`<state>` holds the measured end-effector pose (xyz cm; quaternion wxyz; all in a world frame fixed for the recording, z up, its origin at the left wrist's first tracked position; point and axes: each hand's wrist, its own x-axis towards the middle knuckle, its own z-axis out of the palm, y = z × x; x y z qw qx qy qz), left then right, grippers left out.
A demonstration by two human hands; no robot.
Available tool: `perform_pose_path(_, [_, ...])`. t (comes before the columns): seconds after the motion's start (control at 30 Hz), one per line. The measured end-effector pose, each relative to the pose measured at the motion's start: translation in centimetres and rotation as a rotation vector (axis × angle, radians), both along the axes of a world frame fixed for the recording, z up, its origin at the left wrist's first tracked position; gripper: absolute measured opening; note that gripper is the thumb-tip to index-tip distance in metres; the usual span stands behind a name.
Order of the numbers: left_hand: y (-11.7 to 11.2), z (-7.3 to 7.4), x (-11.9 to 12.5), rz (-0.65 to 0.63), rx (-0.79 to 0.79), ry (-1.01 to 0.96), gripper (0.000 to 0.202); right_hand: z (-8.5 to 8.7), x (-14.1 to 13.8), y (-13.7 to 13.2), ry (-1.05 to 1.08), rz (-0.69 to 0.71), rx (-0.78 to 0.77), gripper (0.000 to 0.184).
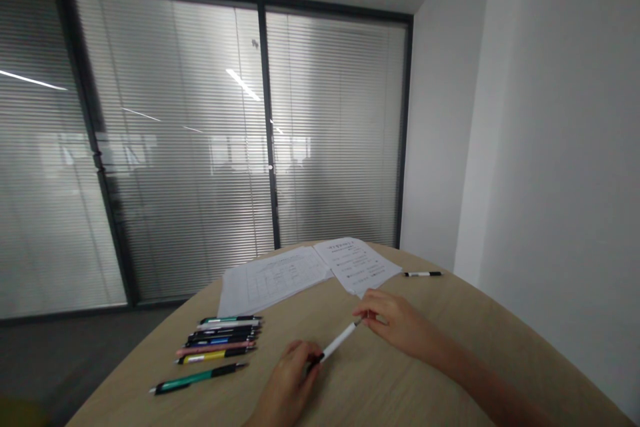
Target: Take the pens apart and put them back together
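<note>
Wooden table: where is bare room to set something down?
Bare wood lies between the pen row and the white pen, and below the lone black pen, right of the right hand. Crowded: the pen row, the papers.

Paper text (273, 280) too small to read, left hand (287, 390) cut off below

Held pen (339, 341): white, black tip. Table (500, 320): pale wood grain. Near its left edge, lone pen (197, 378): teal, black. Pen row (217, 340) beyond: green, pink, yellow, blue, black.
</note>
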<state>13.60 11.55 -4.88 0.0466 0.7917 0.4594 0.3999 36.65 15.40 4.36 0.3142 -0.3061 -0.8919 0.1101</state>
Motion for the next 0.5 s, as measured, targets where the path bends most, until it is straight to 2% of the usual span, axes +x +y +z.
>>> perform_pose_path(0.23, [-0.4,0.31,0.15,-0.035,0.025,0.065,0.013,0.3,-0.55,-0.77,-0.083,-0.02,-0.036,0.024])
perform_pose_path(0.5, [-0.19,-0.06,-0.05,-0.015,0.034,0.028,0.013,0.12,-0.24,-0.35,-0.029,-0.004,-0.084,0.025])
